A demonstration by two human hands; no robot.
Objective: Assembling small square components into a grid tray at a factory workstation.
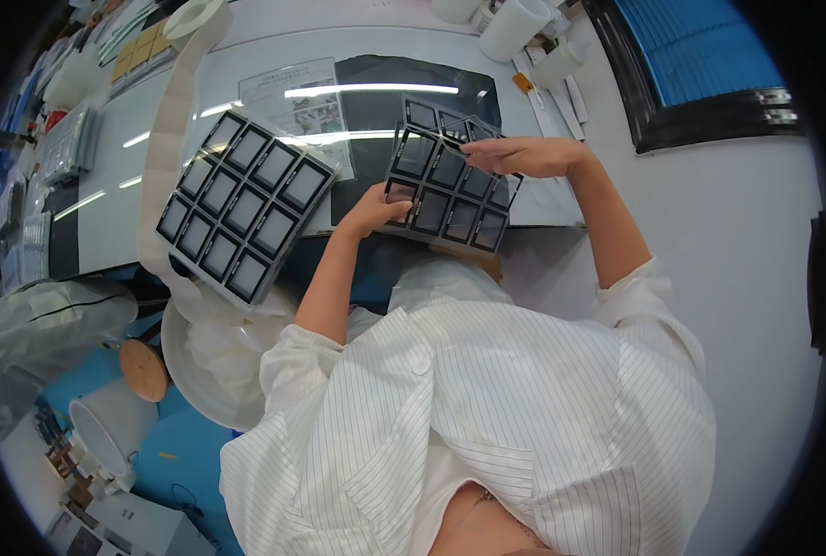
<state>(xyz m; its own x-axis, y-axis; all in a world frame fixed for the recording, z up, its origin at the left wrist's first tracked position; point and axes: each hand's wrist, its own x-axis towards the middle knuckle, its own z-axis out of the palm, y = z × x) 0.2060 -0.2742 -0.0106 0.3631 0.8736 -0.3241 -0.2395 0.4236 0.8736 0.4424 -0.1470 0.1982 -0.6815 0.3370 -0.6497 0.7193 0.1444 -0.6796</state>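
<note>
Gripping a black-framed panel (450,193) by its left edge with the left hand (373,211); extending the fingers of the right hand (531,157) at its upper right, leaving that grip's state impossible to tell. Tilting it at the desk's near edge; having a similar panel (246,209) lying left, beside a paper strip (165,134).

Just above centre, the tray (452,190) hides part of the left hand (373,211); the blue blind (700,51), upper right, is cut by the top edge.
</note>
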